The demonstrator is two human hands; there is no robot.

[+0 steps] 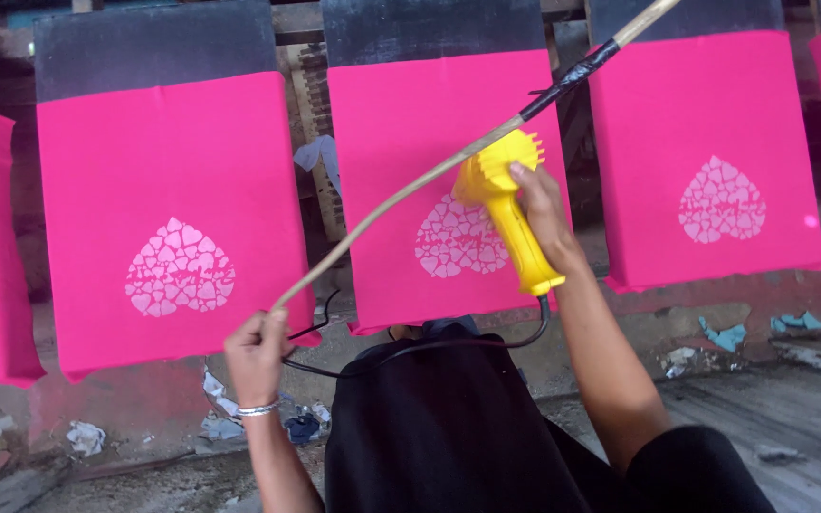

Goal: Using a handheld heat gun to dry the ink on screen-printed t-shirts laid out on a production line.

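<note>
Yellow heat gun (508, 211) sits in the right hand (542, 211), whose grip is clenched around the handle, with the ribbed round head of the tool held up close in front of the middle pink cloth panel (410, 123), just above and beside the pale heart print (458, 239) made of many small broken pieces. A black cable (429, 346) leaves the bottom of the handle and loops down and leftward across the person's dark clothing toward the left hand (257, 353). That left hand, with a silver bracelet (258, 409) at the wrist, has its grip clenched around the lower end of a long thin stick (401, 195), which rises diagonally up to the right, passes just over the heat gun, carries a stretch wrapped in black tape (572, 78), and runs out of view at the top edge. To the left hangs another pink panel (163, 152) with the same heart print (181, 268) low on it, and to the right a third pink panel (696, 104) with its heart print (722, 200); further pink cloth shows at both edges. Each panel is stretched over a dark board (154, 43) whose top stays bare. Below, a worn floor (791, 418) shows scraps of paper and flaking paint
</note>
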